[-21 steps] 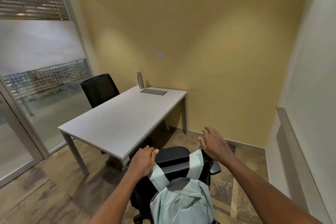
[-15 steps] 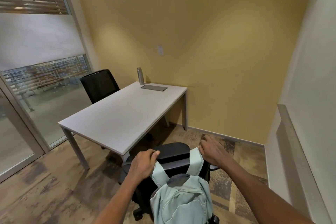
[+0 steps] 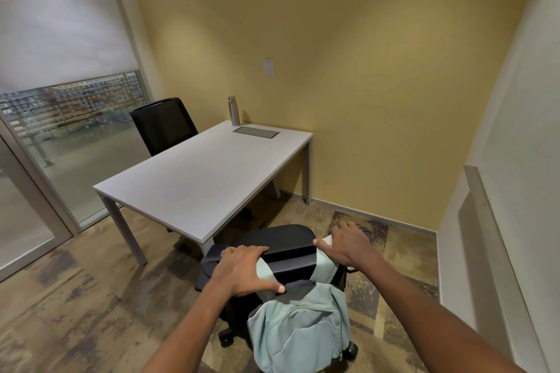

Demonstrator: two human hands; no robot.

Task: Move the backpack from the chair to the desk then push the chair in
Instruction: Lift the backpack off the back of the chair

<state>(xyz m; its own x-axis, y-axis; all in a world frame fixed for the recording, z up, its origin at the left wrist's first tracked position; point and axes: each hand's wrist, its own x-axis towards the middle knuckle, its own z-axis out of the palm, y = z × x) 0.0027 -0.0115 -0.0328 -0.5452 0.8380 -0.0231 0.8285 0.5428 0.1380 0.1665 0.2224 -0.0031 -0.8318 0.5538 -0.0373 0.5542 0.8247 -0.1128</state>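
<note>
At the near edge, left hand: the person's left hand (image 3: pixel 242 271) has shifted since half a second ago, from a loose fist at the left strap (image 3: pixel 263 271) to a flatter clamp, fingers together over the chair back's top and the thumb tucked down by the grey collar. Looks like a proper hold on that strap now.

Middle, backpack: the pale green backpack (image 3: pixel 300 330) hangs off the back of the near chair (image 3: pixel 281 244), both straps looped over the backrest's top edge. It hasn't left the chair yet, so step one is only at the grabbing stage.

Which way it points: long axis is basically vertical, top collar up at the chair's top edge and bottom down toward the castors. The zippered front faces the person, back panel is against the chair.

Right, right hand: the right hand (image 3: pixel 348 244) has gone from hovering open to down on the right strap (image 3: pixel 325 263), fingers curled over the far side and thumb sticking out left. Whether it's fully pinching the strap, can't tell from here.

What it means: probably both straps need lifting up and over the backrest before the bag comes free.

Far left to right, desk: the white desk (image 3: pixel 194 185) sits just beyond the chair, with a metal bottle (image 3: pixel 233 111) and a grey inset panel (image 3: pixel 256 132) at its far end, so there's plenty of bare top nearby.
</note>
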